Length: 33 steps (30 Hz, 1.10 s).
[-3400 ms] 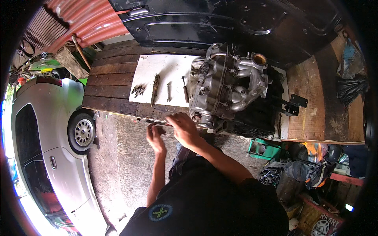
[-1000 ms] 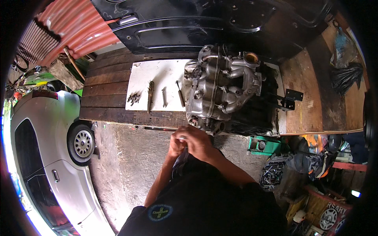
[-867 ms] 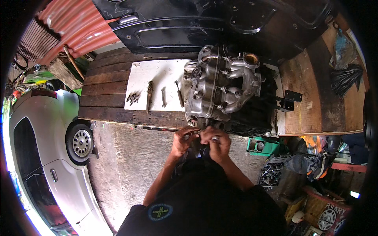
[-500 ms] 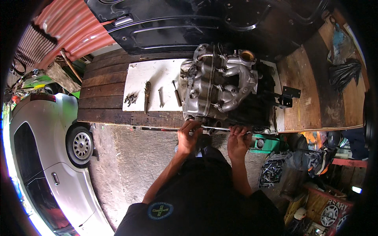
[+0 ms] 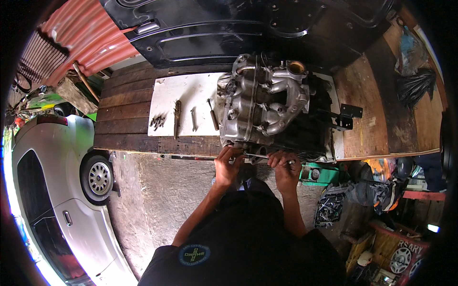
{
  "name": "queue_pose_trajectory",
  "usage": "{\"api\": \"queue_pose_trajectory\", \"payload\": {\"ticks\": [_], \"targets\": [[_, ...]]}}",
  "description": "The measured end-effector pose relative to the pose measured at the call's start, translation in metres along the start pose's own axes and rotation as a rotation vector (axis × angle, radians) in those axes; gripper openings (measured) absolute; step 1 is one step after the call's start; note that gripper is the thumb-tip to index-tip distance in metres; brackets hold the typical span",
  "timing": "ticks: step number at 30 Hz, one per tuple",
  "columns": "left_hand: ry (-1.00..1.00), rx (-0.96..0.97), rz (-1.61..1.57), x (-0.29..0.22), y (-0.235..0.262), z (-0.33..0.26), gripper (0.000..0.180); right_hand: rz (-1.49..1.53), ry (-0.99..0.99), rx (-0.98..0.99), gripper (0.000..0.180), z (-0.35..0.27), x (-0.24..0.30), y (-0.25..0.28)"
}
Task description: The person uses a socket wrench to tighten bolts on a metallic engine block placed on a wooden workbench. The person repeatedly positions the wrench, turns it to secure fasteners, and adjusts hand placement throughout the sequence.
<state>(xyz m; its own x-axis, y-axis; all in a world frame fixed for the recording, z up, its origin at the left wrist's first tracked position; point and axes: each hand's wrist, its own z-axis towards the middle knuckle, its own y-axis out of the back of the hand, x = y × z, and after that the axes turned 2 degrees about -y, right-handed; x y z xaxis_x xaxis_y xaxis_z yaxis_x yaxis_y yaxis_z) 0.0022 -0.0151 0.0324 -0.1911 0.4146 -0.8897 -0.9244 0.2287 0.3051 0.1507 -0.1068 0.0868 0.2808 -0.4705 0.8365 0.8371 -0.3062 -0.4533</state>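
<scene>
- The thin metal rod [image 5: 257,155] runs level along the near lower edge of the engine [image 5: 267,109], bridging my two hands.
- My left hand [image 5: 227,167] is closed around its left end.
- My right hand [image 5: 286,168] pinches its right end.
- The engine sits on a wooden bench [image 5: 124,124], beside a white board [image 5: 186,95] with loose tools.

Silver-grey engine [image 5: 262,102], white board [image 5: 183,102], dark brown planks [image 5: 121,121], silver car [image 5: 52,186].
</scene>
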Motion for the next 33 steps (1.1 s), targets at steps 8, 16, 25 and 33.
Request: {"api": "queue_pose_trajectory", "payload": {"ticks": [8, 16, 25, 33], "targets": [[-0.093, -0.009, 0.058, 0.01, -0.002, 0.007, 0.013, -0.175, -0.01, 0.094, 0.014, -0.008, 0.002, 0.0], [0.018, 0.111, -0.01, 0.008, 0.006, 0.009, 0.014, -0.361, 0.095, 0.148, 0.014, -0.011, 0.005, -0.014], [0.45, -0.311, -0.591, 0.066, 0.069, -0.023, 0.035, -0.782, 0.094, 0.407, 0.039, 0.024, -0.077, -0.117], [0.632, -0.685, -0.479, 0.115, 0.137, -0.081, 0.027, -1.65, 0.164, 0.818, 0.03, 0.001, -0.182, -0.096]]}}
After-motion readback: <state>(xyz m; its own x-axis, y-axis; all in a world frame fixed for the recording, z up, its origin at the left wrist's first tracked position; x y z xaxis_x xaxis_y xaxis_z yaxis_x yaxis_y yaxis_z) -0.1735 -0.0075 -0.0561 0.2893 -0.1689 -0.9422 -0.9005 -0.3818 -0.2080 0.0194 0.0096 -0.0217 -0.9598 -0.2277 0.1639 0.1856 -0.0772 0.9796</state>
